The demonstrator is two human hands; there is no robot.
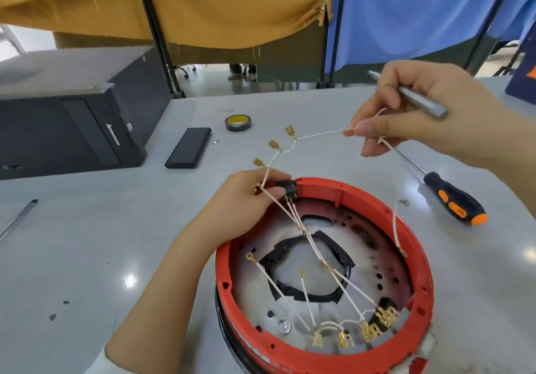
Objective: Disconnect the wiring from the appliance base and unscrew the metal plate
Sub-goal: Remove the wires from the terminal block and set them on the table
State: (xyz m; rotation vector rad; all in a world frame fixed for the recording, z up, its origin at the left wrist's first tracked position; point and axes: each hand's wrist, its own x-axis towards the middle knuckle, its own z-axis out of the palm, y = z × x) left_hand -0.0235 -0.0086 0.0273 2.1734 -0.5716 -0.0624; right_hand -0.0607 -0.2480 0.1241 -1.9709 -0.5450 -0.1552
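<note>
The round red appliance base (422,260) lies upside down on the grey table, its metal plate (368,269) exposed inside with a black-taped opening. White wires (293,295) with brass terminals cross the plate to connectors at the near rim. My left hand (246,202) grips a black switch (285,185) at the base's far-left rim. My right hand (429,112) pinches a white wire (319,134) pulled out over the table, with three brass spade terminals hanging free, and also holds a silver metal tool (420,99).
A screwdriver (452,201) with a black and orange handle lies right of the base. A tape roll (238,122), a flat black box (188,148) and a black computer case (66,121) sit to the far left. A pen-like rod (17,220) lies at the left edge.
</note>
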